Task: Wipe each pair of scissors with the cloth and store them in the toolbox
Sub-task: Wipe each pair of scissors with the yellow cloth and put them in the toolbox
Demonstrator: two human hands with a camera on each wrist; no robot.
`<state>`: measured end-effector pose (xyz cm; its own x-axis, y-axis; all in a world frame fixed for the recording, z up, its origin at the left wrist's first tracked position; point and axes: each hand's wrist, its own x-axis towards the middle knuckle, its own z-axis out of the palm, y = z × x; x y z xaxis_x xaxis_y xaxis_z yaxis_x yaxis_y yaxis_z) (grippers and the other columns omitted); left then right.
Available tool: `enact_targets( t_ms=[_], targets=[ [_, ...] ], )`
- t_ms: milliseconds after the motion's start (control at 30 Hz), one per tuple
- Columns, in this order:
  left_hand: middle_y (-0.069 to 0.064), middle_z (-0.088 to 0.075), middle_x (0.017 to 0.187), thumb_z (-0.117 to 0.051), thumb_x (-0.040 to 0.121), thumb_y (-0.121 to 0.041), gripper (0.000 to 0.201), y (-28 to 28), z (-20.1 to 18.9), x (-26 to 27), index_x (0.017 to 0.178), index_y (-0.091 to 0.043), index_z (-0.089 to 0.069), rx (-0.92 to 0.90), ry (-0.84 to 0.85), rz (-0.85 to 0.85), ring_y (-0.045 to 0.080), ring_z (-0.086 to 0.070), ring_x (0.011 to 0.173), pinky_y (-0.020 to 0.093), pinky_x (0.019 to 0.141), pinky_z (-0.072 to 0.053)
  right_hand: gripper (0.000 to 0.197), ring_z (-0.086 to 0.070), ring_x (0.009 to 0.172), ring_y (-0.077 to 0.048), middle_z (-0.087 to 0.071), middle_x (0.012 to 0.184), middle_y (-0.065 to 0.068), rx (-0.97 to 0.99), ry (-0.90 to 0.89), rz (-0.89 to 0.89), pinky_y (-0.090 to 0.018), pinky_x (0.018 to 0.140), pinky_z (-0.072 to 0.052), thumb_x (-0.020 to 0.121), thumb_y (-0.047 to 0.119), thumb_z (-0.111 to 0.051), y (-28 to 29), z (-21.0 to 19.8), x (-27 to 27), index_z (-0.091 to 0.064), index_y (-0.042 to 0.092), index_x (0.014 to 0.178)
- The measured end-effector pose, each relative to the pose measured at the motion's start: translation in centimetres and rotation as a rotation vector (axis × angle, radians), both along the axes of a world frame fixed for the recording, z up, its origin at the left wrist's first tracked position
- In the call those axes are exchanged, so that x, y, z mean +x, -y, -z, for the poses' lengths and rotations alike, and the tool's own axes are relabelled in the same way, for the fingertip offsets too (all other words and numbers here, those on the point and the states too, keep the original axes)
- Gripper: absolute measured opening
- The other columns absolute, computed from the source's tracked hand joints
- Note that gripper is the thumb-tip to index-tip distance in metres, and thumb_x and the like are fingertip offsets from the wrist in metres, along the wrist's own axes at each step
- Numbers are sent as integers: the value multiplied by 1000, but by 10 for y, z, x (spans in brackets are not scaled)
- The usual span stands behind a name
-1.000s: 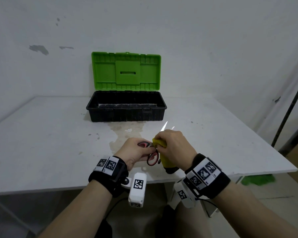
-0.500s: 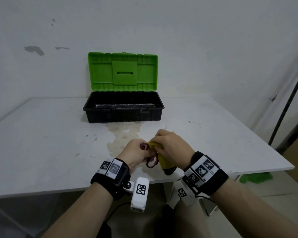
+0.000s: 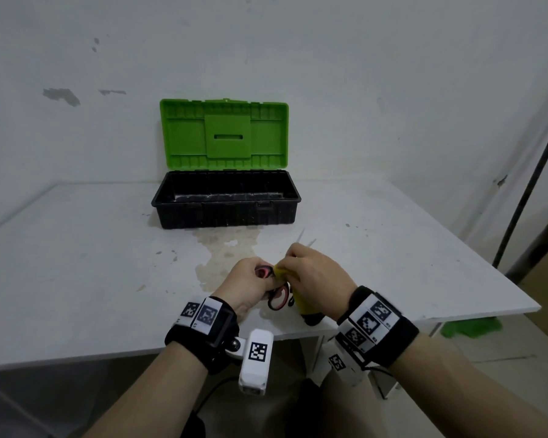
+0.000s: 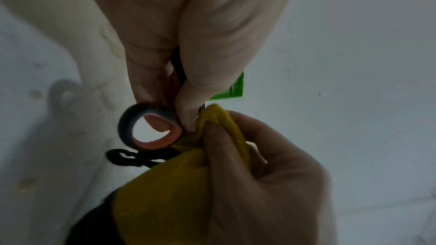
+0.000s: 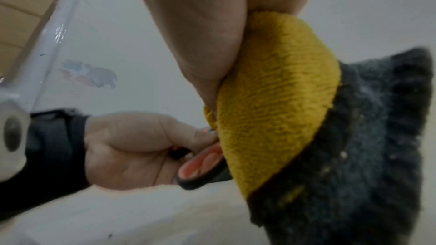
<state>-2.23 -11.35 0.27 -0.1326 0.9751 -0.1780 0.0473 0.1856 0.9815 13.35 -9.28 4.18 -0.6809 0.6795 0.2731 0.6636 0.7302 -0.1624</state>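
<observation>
My left hand (image 3: 250, 284) grips the black-and-red handles of a pair of scissors (image 3: 277, 298) just above the table's near edge. The lower handle ring (image 4: 151, 128) shows clearly in the left wrist view. My right hand (image 3: 314, 275) pinches a yellow cloth with a dark grey side (image 3: 304, 306) around the blades next to the handles. The blade tips (image 3: 304, 238) poke out beyond my right knuckles, blurred. In the right wrist view the cloth (image 5: 278, 100) hangs from my fingers and hides the blades. The toolbox (image 3: 225, 200) stands open at the back of the table, its green lid (image 3: 223, 134) upright.
The white table (image 3: 76, 263) has a pale stain (image 3: 228, 248) in front of the toolbox. A wall stands right behind the box. The table's right edge drops off to the floor, where something green (image 3: 470, 327) lies and a dark pole (image 3: 532, 184) leans.
My right hand with the cloth has slid back along the blades toward the handles. Less of the blade tips shows than a second ago. My left hand has kept its hold.
</observation>
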Motion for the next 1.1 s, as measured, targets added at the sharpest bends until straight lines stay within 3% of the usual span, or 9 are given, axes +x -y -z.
enact_targets(
  t_ms=[167,233,367,467,567,700,867,1033,1100],
  targets=[
    [29,-66,105,-73,85,1,25,6,-2,-3,106,7,-60,-14,98,-3,32,-70,90,27,64,-59,18,-58,82,-19,-56,102,-1,16,-150,178,-28,73,-50,95,16,-55,-18,-4,11,-72,17,100],
    [28,-66,106,-72,85,2,25,7,-2,-4,106,7,-61,-19,148,-8,32,-69,91,28,67,-60,17,-58,80,-19,-57,101,-1,17,-233,157,-26,72,-48,95,16,-56,-19,-7,17,-73,16,100],
    [24,-68,104,-72,86,0,24,4,-3,-2,107,3,-61,-8,117,28,31,-71,93,32,74,-61,17,-56,85,-18,-57,105,-1,43,-72,-30,-25,70,-47,93,16,-59,-5,-8,9,-70,16,106],
    [24,-69,101,-70,86,3,20,2,-3,3,104,2,-60,-6,71,41,29,-72,89,28,68,-60,17,-54,86,-19,-55,103,-2,103,57,-98,-29,64,-48,88,12,-63,-4,-2,2,-69,18,104],
    [20,-67,94,-72,85,1,19,4,0,1,99,0,-60,7,43,36,27,-70,83,26,64,-58,17,-54,87,-18,-54,103,0,98,104,-96,-26,64,-44,90,13,-61,-12,0,5,-69,20,104],
    [25,-64,102,-72,86,0,22,6,4,-3,105,3,-60,3,81,-18,28,-68,85,25,63,-59,18,-56,87,-18,-55,101,3,127,-19,41,-22,64,-41,88,10,-65,-21,2,19,-69,20,102],
    [27,-65,110,-73,85,-2,23,4,4,-2,105,0,-61,-1,126,14,33,-70,96,36,78,-61,17,-57,82,-19,-60,98,-1,105,-93,-66,-27,64,-50,86,9,-66,-6,16,14,-71,17,100],
    [22,-64,99,-72,85,3,20,4,7,-5,102,1,-62,17,245,-9,28,-68,86,32,73,-61,17,-59,88,-23,-60,102,-3,105,-165,65,-38,70,-55,89,7,-60,-20,15,24,-72,14,99],
    [19,-66,98,-73,84,2,20,4,7,-7,102,0,-62,18,242,-10,28,-69,87,34,76,-61,16,-60,87,-22,-60,102,-3,121,-188,29,-35,70,-55,90,11,-59,-16,8,24,-72,14,99]
  ],
)
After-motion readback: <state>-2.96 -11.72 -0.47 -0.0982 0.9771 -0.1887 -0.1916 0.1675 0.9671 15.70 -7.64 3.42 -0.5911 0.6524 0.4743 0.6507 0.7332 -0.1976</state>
